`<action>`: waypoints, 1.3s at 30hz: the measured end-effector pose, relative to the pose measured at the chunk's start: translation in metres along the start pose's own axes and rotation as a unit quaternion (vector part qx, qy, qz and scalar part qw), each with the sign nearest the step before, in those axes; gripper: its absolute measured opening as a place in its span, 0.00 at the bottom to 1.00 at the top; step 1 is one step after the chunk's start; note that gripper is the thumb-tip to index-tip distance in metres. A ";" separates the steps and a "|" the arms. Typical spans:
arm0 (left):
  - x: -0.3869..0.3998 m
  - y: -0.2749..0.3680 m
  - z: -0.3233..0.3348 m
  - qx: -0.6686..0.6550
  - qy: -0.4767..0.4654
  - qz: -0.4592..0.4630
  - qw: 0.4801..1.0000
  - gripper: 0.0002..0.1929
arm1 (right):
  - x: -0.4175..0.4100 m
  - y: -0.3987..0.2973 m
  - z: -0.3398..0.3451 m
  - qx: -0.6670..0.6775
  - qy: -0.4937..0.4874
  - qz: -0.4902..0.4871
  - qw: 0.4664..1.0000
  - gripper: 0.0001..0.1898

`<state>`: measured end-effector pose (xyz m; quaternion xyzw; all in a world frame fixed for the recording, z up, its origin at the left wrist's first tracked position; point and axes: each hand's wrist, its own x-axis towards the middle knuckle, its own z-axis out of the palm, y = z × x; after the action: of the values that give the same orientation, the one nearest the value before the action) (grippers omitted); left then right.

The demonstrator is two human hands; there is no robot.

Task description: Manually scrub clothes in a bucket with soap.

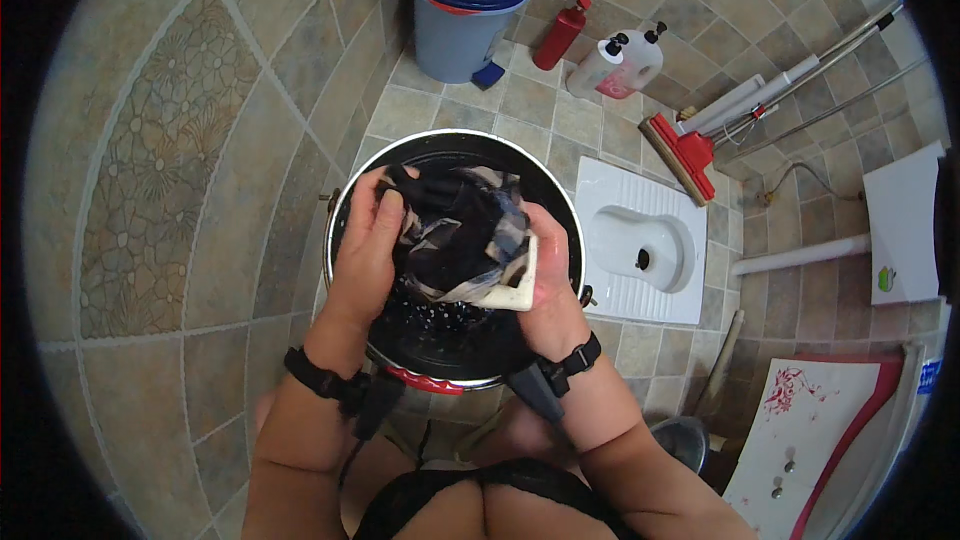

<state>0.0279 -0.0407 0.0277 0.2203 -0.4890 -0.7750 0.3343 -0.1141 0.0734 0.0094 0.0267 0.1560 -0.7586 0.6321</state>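
Note:
A round black basin (465,360) with a white rim and a red grip at its near edge is in front of me. Over it, both hands hold a bunched dark cloth (450,255) with beige and grey-blue patches. My left hand (371,240) grasps the cloth's left side, thumb on top. At the right side, my right hand (551,255) grips it together with a cream-white, square-cornered piece (517,294), partly covered by fabric; its kind is unclear. White flecks, perhaps suds or drops, show on the dark basin interior below the cloth.
Right of the basin, a white squat toilet (645,240) is set in the tiled floor. Beyond stand a blue-lidded pedal bin (469,22), a red pump bottle (561,34) and two pale pump bottles. A red-headed sponge mop (686,154) leans right; a metal bowl (682,442) sits near my right arm.

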 end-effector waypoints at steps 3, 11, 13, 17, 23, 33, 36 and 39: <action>-0.003 -0.018 -0.004 0.116 -0.035 0.050 0.991 0.18 | 0.004 0.020 0.020 -0.119 0.085 -0.073 0.987 0.13; -0.011 -0.085 -0.024 0.282 0.028 0.082 0.955 0.18 | 0.012 0.079 0.035 -0.735 0.103 -0.442 0.503 0.19; -0.005 -0.075 -0.016 -0.061 0.053 -0.085 0.993 0.17 | 0.012 0.081 0.030 -0.757 0.123 -0.440 0.466 0.20; -0.007 -0.045 -0.002 0.175 0.087 -0.008 0.981 0.18 | 0.018 0.079 0.018 -0.700 0.163 -0.485 0.498 0.22; -0.008 -0.010 0.000 -0.204 0.086 -0.064 0.973 0.18 | 0.037 0.061 -0.012 -0.400 0.305 -0.173 0.847 0.29; -0.002 -0.024 -0.035 -0.411 -0.004 -0.123 0.903 0.24 | 0.035 0.038 0.004 -0.404 0.117 0.092 0.903 0.45; -0.003 -0.028 -0.033 -0.375 0.025 -0.133 0.917 0.23 | 0.037 0.042 0.003 -0.354 0.082 0.127 0.923 0.41; 0.004 -0.030 -0.033 -0.381 0.195 -0.214 0.878 0.23 | 0.039 0.048 0.000 -0.352 0.090 0.132 0.922 0.39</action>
<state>0.0384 -0.0551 -0.0139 0.3216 -0.0214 -0.8953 0.3074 -0.0756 0.0288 -0.0096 -0.1084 0.4642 -0.5588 0.6786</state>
